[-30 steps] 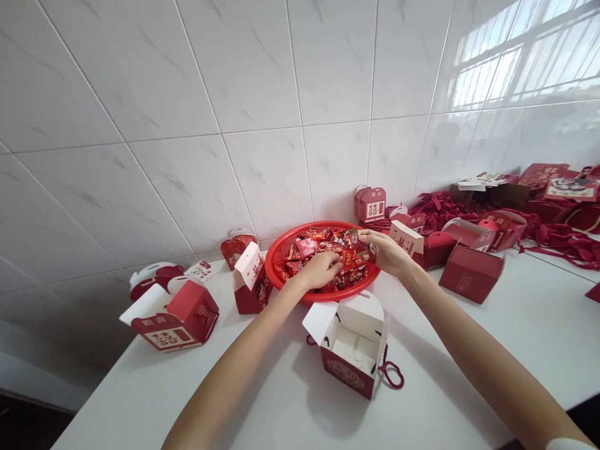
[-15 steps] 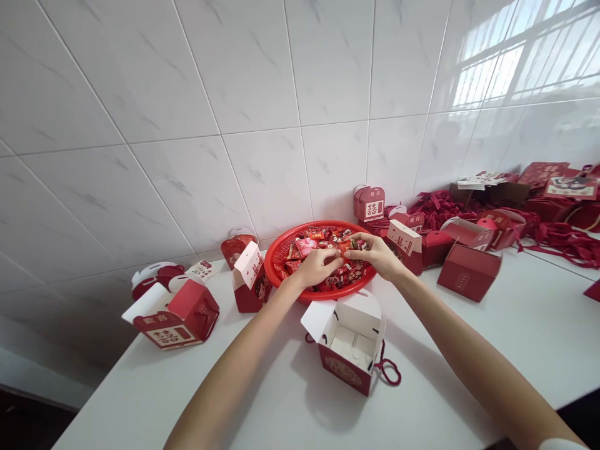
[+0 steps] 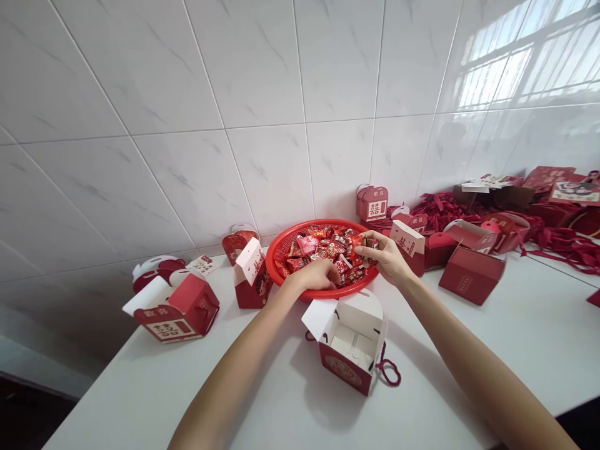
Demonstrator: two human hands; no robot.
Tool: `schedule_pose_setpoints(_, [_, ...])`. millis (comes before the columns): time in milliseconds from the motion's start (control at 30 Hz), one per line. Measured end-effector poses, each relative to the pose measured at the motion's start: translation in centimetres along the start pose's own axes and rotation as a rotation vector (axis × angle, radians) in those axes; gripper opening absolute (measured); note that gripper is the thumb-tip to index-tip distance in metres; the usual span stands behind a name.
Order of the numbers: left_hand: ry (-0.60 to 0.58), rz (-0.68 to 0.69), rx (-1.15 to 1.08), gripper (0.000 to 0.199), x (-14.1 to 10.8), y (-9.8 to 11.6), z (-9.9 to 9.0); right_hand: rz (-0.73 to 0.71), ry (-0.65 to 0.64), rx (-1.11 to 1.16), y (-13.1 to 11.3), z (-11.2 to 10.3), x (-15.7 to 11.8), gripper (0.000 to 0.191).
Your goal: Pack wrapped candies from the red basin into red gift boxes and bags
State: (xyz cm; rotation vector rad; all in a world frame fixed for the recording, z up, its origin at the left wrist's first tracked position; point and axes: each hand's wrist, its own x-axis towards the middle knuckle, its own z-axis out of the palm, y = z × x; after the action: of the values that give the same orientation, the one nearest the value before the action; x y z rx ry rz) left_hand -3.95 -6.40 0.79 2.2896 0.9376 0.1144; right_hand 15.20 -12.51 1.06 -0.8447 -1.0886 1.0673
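A red plastic basket (image 3: 277, 245) full of red-wrapped candies (image 3: 328, 250) stands against the tiled wall. My left hand (image 3: 321, 274) reaches down among the candies at the near side, fingers curled, and whatever they touch is hidden. Over the basket's right side, my right hand (image 3: 385, 255) pinches wrapped candies between thumb and fingers. Just in front of the basket sits an open box (image 3: 347, 350), red outside and white inside, its lid flaps up and a dark red cord loop at its right. Its inside shows no candy.
Left of the basket are an open red box (image 3: 175, 312) and a smaller upright one (image 3: 250, 278). On the right lie more red boxes (image 3: 471, 275), a heap of dark red ribbons (image 3: 438, 209) and stacked cartons against the wall.
My hands have moved apart. The left has gone lower into the candies; the right has shifted slightly right with candies in its fingers. The view has shifted slightly.
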Motion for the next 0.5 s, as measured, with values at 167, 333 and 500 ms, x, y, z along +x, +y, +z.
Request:
schedule_pose_setpoints(167, [0.197, 0.074, -0.108, 0.024, -0.2, -0.4, 0.0, -0.014, 0.011, 0.015, -0.1, 0.0, -0.7, 0.046])
schedule_pose_setpoints(333, [-0.090, 0.087, -0.065, 0.043, -0.5, -0.3, -0.1, -0.017, 0.034, -0.001, -0.4, -0.1, -1.5, 0.045])
schedule_pose_setpoints(500, [-0.179, 0.111, 0.016, 0.062, 0.1, -0.3, -0.3, -0.020, 0.052, 0.005, -0.3, 0.0, -1.7, 0.048])
